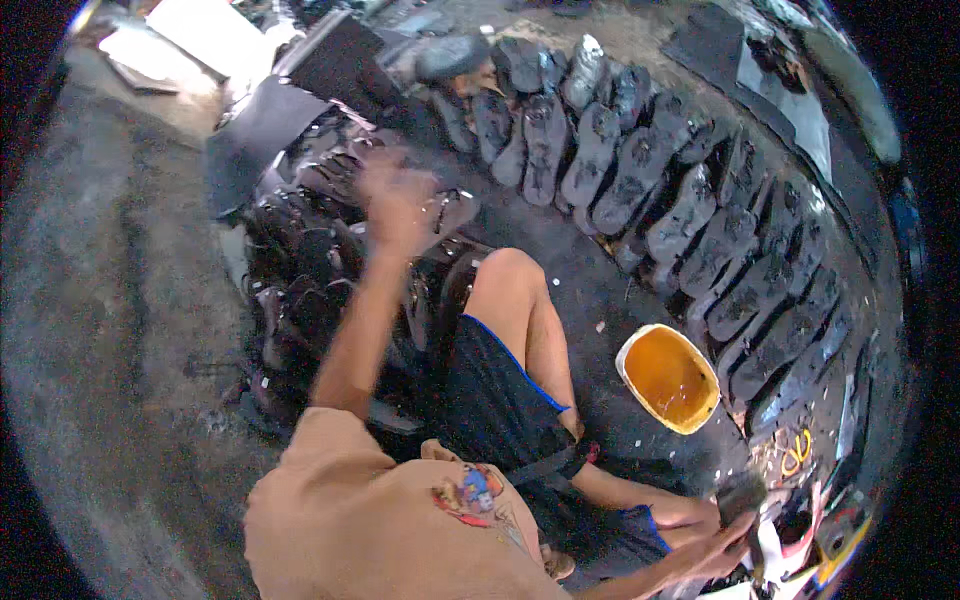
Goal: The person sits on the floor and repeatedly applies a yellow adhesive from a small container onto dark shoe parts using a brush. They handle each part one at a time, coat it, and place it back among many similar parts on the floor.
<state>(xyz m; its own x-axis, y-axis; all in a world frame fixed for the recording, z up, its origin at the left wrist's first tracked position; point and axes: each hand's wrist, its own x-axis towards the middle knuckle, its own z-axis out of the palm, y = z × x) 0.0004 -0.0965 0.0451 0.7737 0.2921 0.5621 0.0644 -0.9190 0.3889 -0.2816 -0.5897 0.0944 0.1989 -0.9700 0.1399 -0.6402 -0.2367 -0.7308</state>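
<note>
My left hand (398, 200) is smeared by motion, reaching over a crowded group of dark sandals (300, 290) on my left. Beside its fingers lies a dark sandal (455, 212); whether the hand touches it I cannot tell. At the lower right, my right hand (728, 545) is closed beside my bent leg. A blurred dark piece (742, 494) shows at its fingers, its kind unclear. Between my legs and the curved rows of black shoe soles (640, 175) stands a pale-rimmed tub (628, 350) holding amber-coloured liquid.
Black soles curve from the far middle round to the right. Dark sheets (262, 135) and a white panel (205, 38) are at the far left. Near my right hand are a yellow looped thing (796, 453) and mixed clutter (800, 535). Grey floor (110, 330) stretches along the left.
</note>
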